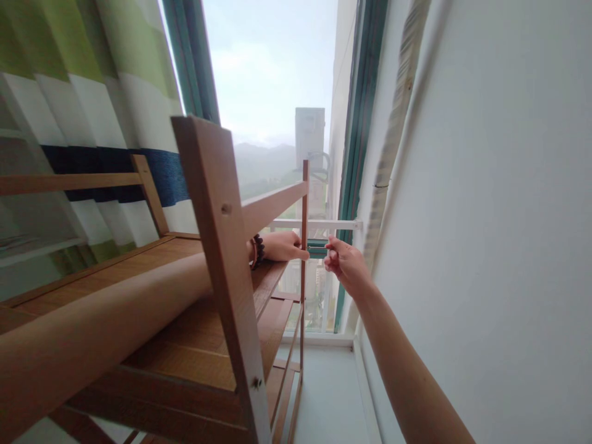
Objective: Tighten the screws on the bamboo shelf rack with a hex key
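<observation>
shelf [226,246] left of wall [490,185] | curtain [97,111] behind shelf | window [272,80] beyond

Green-framed window [271,92], hazy daylight over misty hills [263,161], striped curtain [95,80], plain white wall [499,185]

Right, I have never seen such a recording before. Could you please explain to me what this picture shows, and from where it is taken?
There is no machine here: you see a person's two bare hands. The single picture comes from a camera worn on the head, looking forward and down.

The left arm reaches across a board of a wooden rack. The left hand is at the rack's far post; whether it grips the post is hard to tell. The right hand pinches a thin rod-like thing pointing toward that post, too small to name surely.

Behind is a window with a green frame.
</observation>
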A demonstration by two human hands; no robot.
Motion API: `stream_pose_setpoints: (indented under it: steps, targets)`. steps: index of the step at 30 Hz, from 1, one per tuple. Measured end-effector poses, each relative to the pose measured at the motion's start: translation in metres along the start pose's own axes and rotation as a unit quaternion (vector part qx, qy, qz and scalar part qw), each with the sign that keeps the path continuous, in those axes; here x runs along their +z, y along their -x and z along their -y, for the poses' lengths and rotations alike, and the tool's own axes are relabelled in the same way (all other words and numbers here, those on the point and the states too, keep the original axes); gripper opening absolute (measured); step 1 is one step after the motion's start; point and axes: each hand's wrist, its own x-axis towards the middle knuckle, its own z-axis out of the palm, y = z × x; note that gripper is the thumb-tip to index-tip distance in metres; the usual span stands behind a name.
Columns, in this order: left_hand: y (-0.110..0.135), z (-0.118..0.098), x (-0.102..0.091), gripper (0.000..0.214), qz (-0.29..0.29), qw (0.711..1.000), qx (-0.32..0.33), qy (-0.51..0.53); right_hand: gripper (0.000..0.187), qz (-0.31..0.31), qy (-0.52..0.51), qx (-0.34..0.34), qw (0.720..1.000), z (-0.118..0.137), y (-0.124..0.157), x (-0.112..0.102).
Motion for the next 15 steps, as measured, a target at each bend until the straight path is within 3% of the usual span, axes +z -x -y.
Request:
stream_pose_setpoints:
  steps: [5,9,12,15]
  targets:
    - [0.004,-0.007,-0.003,0.038,-0.002,1.000,-0.023,-0.006,0.035,0.012,-0.062,0.008,0.998,-0.004,0.001,-0.005]
    - [0.003,-0.004,-0.001,0.041,-0.004,1.000,-0.021,-0.004,0.039,0.034,0.009,-0.055,0.998,-0.008,0.006,-0.010]
    - [0.001,-0.001,0.000,0.042,-0.002,1.000,-0.022,-0.003,0.033,0.008,0.096,-0.097,0.991,-0.008,0.008,-0.012]
    - [0.000,-0.001,0.001,0.041,-0.007,1.000,-0.028,-0.001,0.031,-0.008,0.139,-0.084,0.987,-0.004,0.009,-0.011]
